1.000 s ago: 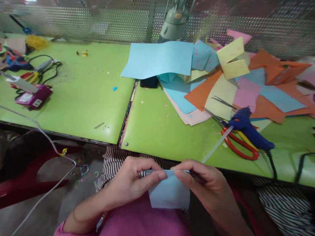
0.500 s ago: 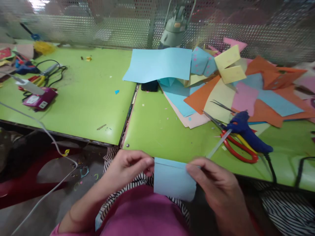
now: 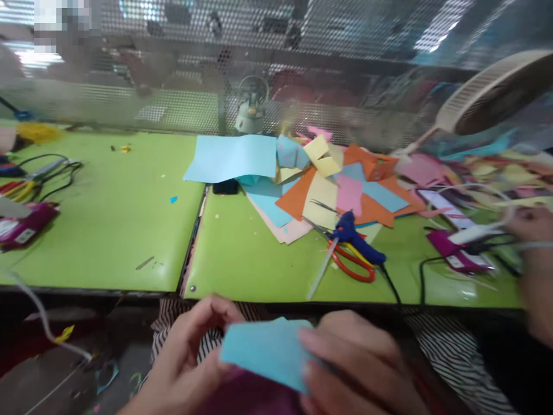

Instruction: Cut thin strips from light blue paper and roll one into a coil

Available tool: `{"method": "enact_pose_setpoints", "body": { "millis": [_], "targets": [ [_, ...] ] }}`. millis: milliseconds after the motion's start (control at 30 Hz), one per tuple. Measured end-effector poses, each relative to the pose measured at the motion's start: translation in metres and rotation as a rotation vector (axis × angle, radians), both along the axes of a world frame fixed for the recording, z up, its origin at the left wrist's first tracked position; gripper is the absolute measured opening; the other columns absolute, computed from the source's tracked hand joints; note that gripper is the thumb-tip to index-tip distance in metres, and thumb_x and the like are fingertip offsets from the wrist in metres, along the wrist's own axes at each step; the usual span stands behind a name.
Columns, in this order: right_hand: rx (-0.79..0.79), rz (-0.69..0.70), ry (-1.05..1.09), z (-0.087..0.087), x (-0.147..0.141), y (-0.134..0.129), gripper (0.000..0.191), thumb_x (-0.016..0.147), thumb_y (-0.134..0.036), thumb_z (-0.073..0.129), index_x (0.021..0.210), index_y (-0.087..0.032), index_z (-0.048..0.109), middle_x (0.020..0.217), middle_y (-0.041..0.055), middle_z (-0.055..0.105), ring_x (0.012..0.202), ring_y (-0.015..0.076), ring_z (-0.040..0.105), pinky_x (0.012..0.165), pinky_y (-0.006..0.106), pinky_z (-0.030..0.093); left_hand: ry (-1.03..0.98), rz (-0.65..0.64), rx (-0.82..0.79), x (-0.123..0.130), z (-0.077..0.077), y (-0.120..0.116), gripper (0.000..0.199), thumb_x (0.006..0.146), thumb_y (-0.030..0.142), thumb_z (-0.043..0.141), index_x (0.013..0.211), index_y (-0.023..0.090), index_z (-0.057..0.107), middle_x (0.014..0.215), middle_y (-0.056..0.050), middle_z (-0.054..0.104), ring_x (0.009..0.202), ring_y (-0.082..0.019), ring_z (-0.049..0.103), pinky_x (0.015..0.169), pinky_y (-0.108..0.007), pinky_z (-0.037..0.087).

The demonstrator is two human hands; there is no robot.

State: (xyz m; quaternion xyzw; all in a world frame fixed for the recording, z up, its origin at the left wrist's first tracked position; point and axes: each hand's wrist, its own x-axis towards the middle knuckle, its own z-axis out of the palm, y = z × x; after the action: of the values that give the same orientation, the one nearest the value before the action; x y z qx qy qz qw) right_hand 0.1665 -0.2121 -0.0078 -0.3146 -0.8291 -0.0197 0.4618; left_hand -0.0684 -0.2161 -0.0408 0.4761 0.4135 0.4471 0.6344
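A light blue piece of paper point(image 3: 268, 351) is held above the lap, in front of the table's edge, with its near side tilted. My left hand point(image 3: 190, 357) grips its left end between thumb and fingers. On the right end, my right hand point(image 3: 354, 357) is closed, its fingers lying over the paper and slightly blurred. Beyond my hands on the green table lie a blue glue gun point(image 3: 358, 242) with a clear glue stick, red-handled scissors point(image 3: 352, 268) partly beneath it, and a large light blue sheet point(image 3: 235, 157).
Coloured papers point(image 3: 319, 196) are heaped behind the glue gun. A grey-green bottle point(image 3: 249, 118) stands at the mesh partition. At right are a beige fan point(image 3: 488, 92), a purple power block point(image 3: 458, 253) and another person's hand point(image 3: 531, 222). Another purple block point(image 3: 28, 225) is at left.
The view has turned right and up, bringing the fan and another person's hand into sight. The blue paper has been tilted from hanging down, and my right hand's fingers now cover more of it.
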Motion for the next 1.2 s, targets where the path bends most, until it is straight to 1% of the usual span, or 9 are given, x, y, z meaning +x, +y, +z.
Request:
{"method": "enact_pose_setpoints", "body": {
  "millis": [67, 133, 200, 267, 333, 433, 500, 733, 1200],
  "targets": [
    [0.167, 0.084, -0.047, -0.003, -0.011, 0.004, 0.006, 0.091, -0.027, 0.064, 0.096, -0.024, 0.066, 0.076, -0.0005, 0.079, 0.068, 0.0122, 0.071, 0.064, 0.024, 0.058, -0.070, -0.068, -0.041, 0.003, -0.002, 0.001, 0.066, 0.069, 0.067, 0.076, 0.117, 0.022, 0.067, 0.098, -0.008, 0.071, 0.088, -0.023, 0.065, 0.076, -0.029, 0.053],
    [0.031, 0.152, -0.101, -0.008, -0.019, 0.007, 0.010, 0.095, -0.025, 0.061, 0.102, -0.019, 0.064, 0.084, 0.0035, 0.079, 0.077, 0.0115, 0.073, 0.071, 0.023, 0.059, -0.060, -0.041, 0.041, 0.007, -0.006, 0.006, 0.075, 0.063, 0.062, 0.083, 0.127, 0.026, 0.065, 0.114, -0.010, 0.071, 0.103, -0.027, 0.065, 0.086, -0.032, 0.053],
    [-0.157, 0.200, -0.064, -0.012, -0.016, 0.008, 0.017, 0.100, -0.028, 0.051, 0.111, -0.019, 0.060, 0.092, 0.0047, 0.079, 0.087, 0.0105, 0.072, 0.079, 0.023, 0.058, 0.022, -0.036, 0.176, 0.010, -0.009, 0.014, 0.045, 0.070, 0.047, 0.084, 0.109, 0.027, 0.075, 0.109, -0.008, 0.073, 0.102, -0.025, 0.066, 0.087, -0.031, 0.052],
    [-0.290, 0.185, -0.025, -0.014, 0.001, 0.013, 0.028, 0.104, -0.038, 0.041, 0.118, -0.022, 0.058, 0.098, 0.0042, 0.077, 0.093, 0.0114, 0.071, 0.083, 0.026, 0.057, 0.109, -0.102, 0.208, 0.013, -0.011, 0.023, 0.017, 0.079, 0.039, 0.077, 0.081, 0.023, 0.078, 0.085, -0.006, 0.074, 0.082, -0.019, 0.066, 0.073, -0.026, 0.051],
    [-0.376, 0.008, -0.101, -0.017, 0.031, 0.026, 0.036, 0.103, -0.046, 0.038, 0.125, -0.025, 0.058, 0.107, 0.0063, 0.075, 0.100, 0.0170, 0.070, 0.087, 0.033, 0.056, 0.169, -0.128, 0.140, 0.015, -0.012, 0.030, 0.027, 0.082, 0.041, 0.073, 0.066, 0.019, 0.073, 0.066, -0.003, 0.066, 0.062, -0.014, 0.057, 0.058, -0.023, 0.045],
    [-0.469, -0.598, -0.331, -0.024, 0.093, 0.059, 0.040, 0.095, -0.036, 0.049, 0.131, -0.021, 0.056, 0.124, 0.0143, 0.068, 0.116, 0.0306, 0.062, 0.099, 0.050, 0.050, 0.232, -0.013, 0.057, 0.016, -0.012, 0.037, 0.033, 0.081, 0.044, 0.072, 0.062, 0.017, 0.068, 0.062, -0.001, 0.059, 0.058, -0.013, 0.048, 0.053, -0.023, 0.039],
    [-0.524, -0.683, -0.392, -0.029, 0.132, 0.080, 0.043, 0.088, -0.032, 0.053, 0.127, -0.014, 0.059, 0.121, 0.0221, 0.068, 0.116, 0.0413, 0.061, 0.097, 0.064, 0.045, 0.261, 0.049, 0.025, 0.018, -0.011, 0.040, 0.033, 0.079, 0.045, 0.072, 0.061, 0.017, 0.066, 0.063, -0.001, 0.057, 0.060, -0.013, 0.048, 0.055, -0.023, 0.039],
    [-0.669, -0.525, -0.490, -0.034, 0.192, 0.099, 0.037, 0.089, -0.041, 0.052, 0.119, -0.023, 0.064, 0.122, 0.0130, 0.069, 0.110, 0.0294, 0.067, 0.095, 0.046, 0.054, 0.273, -0.023, 0.010, 0.030, -0.017, 0.043, 0.032, 0.077, 0.046, 0.071, 0.064, 0.017, 0.069, 0.067, -0.002, 0.060, 0.062, -0.014, 0.050, 0.057, -0.024, 0.040],
    [-0.720, -0.407, -0.463, -0.023, 0.274, 0.093, 0.039, 0.094, -0.047, 0.045, 0.118, -0.022, 0.064, 0.128, 0.0154, 0.067, 0.119, 0.0300, 0.063, 0.103, 0.050, 0.048, 0.404, -0.003, -0.015, 0.029, -0.020, 0.052, 0.044, 0.076, 0.061, 0.069, 0.062, 0.019, 0.069, 0.072, -0.004, 0.066, 0.067, -0.018, 0.054, 0.057, -0.024, 0.046]
  ]
}}
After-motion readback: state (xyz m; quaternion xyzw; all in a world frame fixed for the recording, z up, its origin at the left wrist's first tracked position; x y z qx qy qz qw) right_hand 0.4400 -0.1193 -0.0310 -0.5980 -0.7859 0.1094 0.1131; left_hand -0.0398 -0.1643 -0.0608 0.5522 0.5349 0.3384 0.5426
